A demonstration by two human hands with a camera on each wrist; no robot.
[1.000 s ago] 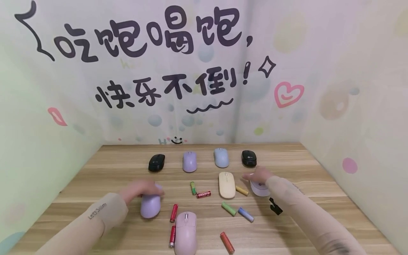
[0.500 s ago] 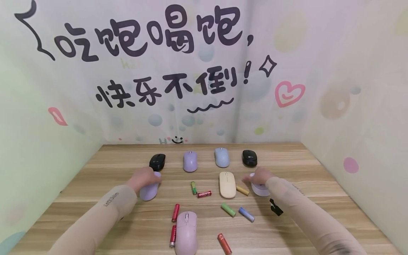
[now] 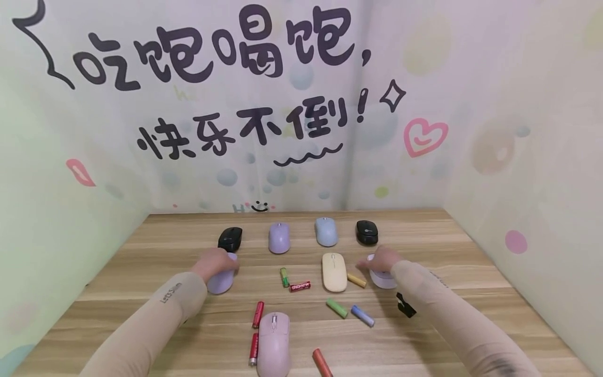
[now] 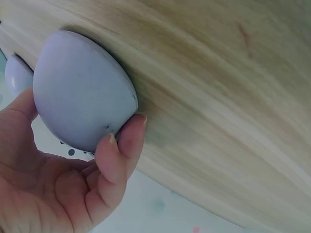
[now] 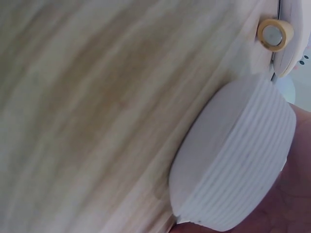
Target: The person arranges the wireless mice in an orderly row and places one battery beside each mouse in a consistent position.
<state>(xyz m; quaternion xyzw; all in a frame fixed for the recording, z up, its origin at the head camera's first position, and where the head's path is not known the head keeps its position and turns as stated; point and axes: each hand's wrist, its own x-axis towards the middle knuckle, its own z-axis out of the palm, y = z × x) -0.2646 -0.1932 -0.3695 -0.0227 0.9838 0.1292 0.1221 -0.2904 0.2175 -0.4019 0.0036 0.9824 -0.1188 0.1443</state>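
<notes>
Left hand (image 3: 214,264) gripping a purple mouse (image 4: 82,92), thumb and fingertips pressing its opposite sides; mouse sitting on the wooden table (image 3: 424,235), just nearer the person than a black mouse (image 3: 230,239). Right hand (image 3: 388,258) holding a pale ridged mouse (image 5: 238,155), fingers partly hidden; that mouse resting right of a yellow battery (image 3: 356,280). Pink mouse (image 3: 274,345) lying nearest the person, two red batteries (image 3: 258,315) lying along its left.
</notes>
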